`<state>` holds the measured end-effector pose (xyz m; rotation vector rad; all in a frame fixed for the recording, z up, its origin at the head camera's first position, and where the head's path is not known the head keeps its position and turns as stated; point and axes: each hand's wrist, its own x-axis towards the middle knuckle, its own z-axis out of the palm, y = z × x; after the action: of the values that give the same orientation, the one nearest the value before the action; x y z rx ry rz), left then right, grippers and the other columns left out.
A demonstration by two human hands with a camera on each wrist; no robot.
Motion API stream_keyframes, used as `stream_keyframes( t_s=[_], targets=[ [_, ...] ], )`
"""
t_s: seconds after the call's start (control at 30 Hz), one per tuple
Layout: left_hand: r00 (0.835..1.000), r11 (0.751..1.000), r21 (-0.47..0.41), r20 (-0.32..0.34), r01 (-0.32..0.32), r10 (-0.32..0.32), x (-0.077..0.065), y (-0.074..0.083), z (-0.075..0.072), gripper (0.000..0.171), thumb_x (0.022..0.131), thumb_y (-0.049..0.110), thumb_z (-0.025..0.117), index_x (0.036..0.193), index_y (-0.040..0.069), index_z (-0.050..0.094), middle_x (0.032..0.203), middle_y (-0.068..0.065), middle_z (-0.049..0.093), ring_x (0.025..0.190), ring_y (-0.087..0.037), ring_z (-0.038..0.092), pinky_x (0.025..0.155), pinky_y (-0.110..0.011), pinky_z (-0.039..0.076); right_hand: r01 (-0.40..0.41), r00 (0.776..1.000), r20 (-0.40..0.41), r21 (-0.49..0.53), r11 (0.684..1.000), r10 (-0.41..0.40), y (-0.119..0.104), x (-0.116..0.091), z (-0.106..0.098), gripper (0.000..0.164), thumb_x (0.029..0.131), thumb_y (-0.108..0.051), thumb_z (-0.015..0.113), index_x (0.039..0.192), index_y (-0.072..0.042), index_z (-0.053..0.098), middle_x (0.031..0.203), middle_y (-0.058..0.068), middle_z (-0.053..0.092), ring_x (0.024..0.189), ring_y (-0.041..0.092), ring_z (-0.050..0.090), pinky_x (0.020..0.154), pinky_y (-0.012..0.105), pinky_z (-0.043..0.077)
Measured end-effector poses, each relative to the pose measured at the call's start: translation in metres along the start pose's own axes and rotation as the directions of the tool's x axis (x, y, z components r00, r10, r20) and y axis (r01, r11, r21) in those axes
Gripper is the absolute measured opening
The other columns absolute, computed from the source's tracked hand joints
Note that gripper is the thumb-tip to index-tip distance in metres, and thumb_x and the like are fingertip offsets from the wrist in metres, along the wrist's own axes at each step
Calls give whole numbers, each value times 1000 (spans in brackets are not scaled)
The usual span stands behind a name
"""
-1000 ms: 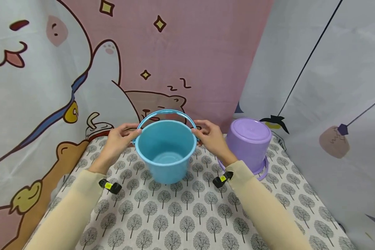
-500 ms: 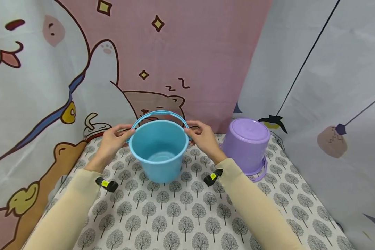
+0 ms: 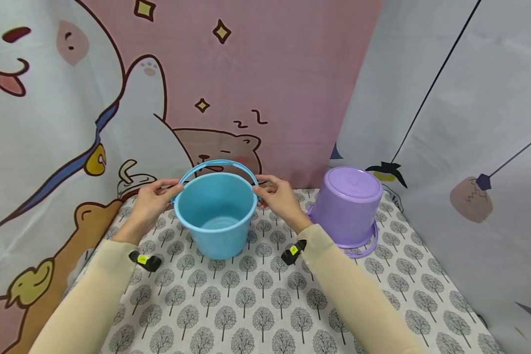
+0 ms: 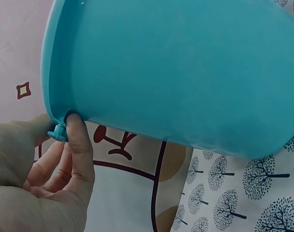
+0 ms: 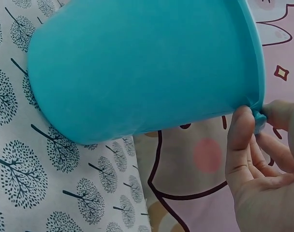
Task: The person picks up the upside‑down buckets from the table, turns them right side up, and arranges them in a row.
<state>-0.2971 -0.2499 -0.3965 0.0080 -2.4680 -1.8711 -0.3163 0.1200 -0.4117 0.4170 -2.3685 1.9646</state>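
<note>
A light blue bucket [image 3: 217,241] is upright in the middle of the head view, its mouth tilted towards me and its handle [image 3: 219,162] raised over the rim. My left hand [image 3: 152,204] pinches the rim at the left handle joint, thumb on top and fingers beneath. On the opposite side my right hand [image 3: 280,199] pinches the rim at the other joint. Both wrist views show the bucket's outer wall, with the left joint knob [image 4: 58,133] and the right joint knob [image 5: 259,121] held between thumb and fingers.
To the right a purple bucket [image 3: 349,211] stands upside down, its handle [image 3: 373,241] lying on the cloth. The tree-print tablecloth [image 3: 248,314] covers the table. Cartoon-print curtains [image 3: 283,73] hang behind and at both sides.
The blue bucket and both hands have shifted to the left in the head view, and the handle sits slightly lower. The purple bucket has stayed in place.
</note>
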Motion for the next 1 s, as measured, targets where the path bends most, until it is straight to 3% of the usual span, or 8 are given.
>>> stream_keyframes(
  t_s=[0.1,0.27,0.4,0.57,0.67,0.77,1.0],
  targets=[
    [1000,1000,5,-8,-2,2,-1,-2,-2,61,116,37,76,163,2,62,109,17,84,100,-2,82,94,-22,72,-1,1000,8,18,1000,1,-1,0,2,47,113,-18,81,158,-9,71,117,25,87,72,13,77,74,30,73],
    [1000,1000,8,-11,14,-14,-3,-4,-3,62,116,39,76,163,3,62,109,20,80,101,1,80,94,-20,71,-6,1000,17,23,1000,6,-1,0,5,48,113,-18,81,158,-9,71,125,26,85,81,24,82,85,44,77],
    [999,999,21,-13,30,-30,-4,-5,-4,62,117,41,74,164,3,62,116,13,79,102,0,78,94,-20,71,-6,1000,22,17,1000,6,0,-1,6,48,113,-19,80,159,-9,70,126,24,85,85,24,82,83,35,75],
    [999,998,48,-1,46,-46,-2,-8,-3,64,118,46,71,166,5,60,148,-16,75,105,0,78,97,-21,71,-11,1000,23,10,1000,11,3,-3,5,47,114,-21,79,158,-8,71,125,22,85,84,18,80,80,27,73],
    [998,997,59,10,54,-54,-2,-11,-3,65,119,49,68,167,6,60,162,-25,67,107,-1,77,97,-20,71,-18,1000,25,-6,1000,19,5,-4,4,46,115,-23,78,158,-8,71,125,20,85,88,20,81,82,27,72],
    [998,996,69,15,64,-65,-2,-13,-3,67,119,51,66,168,5,59,162,-26,66,107,-2,77,96,-20,71,-16,999,29,-31,999,17,6,-5,3,47,116,-26,78,158,-8,71,128,19,85,93,23,83,86,28,73],
    [996,992,93,22,83,-85,-4,-18,-5,74,120,55,61,170,1,54,153,-24,68,104,-4,77,94,-21,72,-21,999,39,-57,998,24,9,-10,3,50,117,-33,75,158,-5,70,143,19,82,118,45,85,98,34,75]
  ],
)
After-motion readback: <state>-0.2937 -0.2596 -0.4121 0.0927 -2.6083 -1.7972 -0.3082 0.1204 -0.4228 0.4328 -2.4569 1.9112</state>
